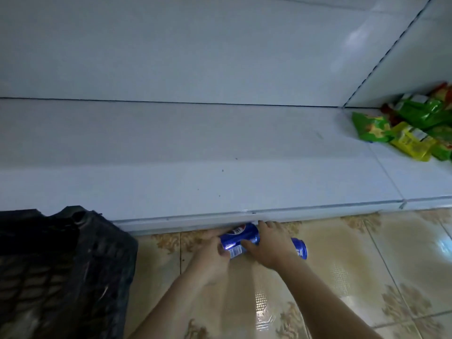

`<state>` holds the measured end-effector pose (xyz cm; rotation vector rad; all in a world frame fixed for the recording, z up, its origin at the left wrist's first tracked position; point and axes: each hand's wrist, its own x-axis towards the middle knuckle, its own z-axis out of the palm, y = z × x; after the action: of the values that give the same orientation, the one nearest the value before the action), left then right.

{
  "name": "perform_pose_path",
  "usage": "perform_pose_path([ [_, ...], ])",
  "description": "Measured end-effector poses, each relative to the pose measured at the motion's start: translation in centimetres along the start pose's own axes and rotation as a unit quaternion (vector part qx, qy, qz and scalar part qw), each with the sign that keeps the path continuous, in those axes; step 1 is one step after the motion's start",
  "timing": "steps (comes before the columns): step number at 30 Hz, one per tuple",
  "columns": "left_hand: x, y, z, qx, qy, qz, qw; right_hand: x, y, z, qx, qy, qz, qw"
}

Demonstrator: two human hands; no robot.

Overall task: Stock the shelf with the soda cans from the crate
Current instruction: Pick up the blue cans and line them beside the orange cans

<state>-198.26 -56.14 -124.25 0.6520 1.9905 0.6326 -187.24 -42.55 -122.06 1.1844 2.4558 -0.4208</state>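
Both hands gripping blue cans: left hand (212, 250) on near can (238, 239), right hand (270, 243) on far can (299, 248). Lift w/ firm grip, clear shelf (220, 155) lip, set upright at back.

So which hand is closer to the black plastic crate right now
Left. The left hand grips the blue soda cans just right of the black plastic crate; the right hand holds them from the far side, farther from the crate.
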Motion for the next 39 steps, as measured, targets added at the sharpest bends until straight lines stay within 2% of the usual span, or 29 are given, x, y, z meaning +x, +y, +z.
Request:
perform_pose_path([
  [5,0.8,-0.3,1.4,-0.148,0.009,-0.032,0.988,0.5,-0.5,2.1,0.072,0.025,-0.015,0.997],
  [8,-0.3,-0.4,1.3,-0.195,0.004,-0.029,0.980,-0.7,-1.1,2.0,0.151,0.063,-0.008,0.987],
  [13,-2.5,-2.0,1.3,-0.249,0.037,-0.035,0.967,-4.2,-2.9,0.6,0.332,0.132,-0.057,0.932],
  [18,-5.0,-0.5,-0.8,-0.275,0.056,-0.010,0.960,-6.6,-5.6,-4.3,0.478,0.116,-0.118,0.863],
  [21,-7.3,2.4,-4.3,-0.262,0.097,0.018,0.960,-8.4,-7.6,-8.9,0.498,0.124,-0.165,0.842],
  [25,-11.3,7.3,-10.9,-0.191,0.161,0.085,0.965,-10.7,-10.4,-15.2,0.489,0.213,-0.245,0.810],
  [27,-13.2,9.5,-14.0,-0.171,0.198,0.132,0.956,-11.7,-11.7,-18.6,0.505,0.221,-0.255,0.794],
  [30,-16.4,12.6,-17.9,-0.169,0.249,0.184,0.936,-13.4,-13.4,-23.8,0.519,0.193,-0.266,0.789],
  [34,-20.8,16.3,-22.1,-0.155,0.304,0.245,0.907,-16.2,-15.5,-29.9,0.478,0.211,-0.303,0.797],
  [39,-25.1,20.5,-26.9,-0.088,0.421,0.318,0.845,-19.6,-17.9,-37.4,0.448,0.215,-0.354,0.792],
])
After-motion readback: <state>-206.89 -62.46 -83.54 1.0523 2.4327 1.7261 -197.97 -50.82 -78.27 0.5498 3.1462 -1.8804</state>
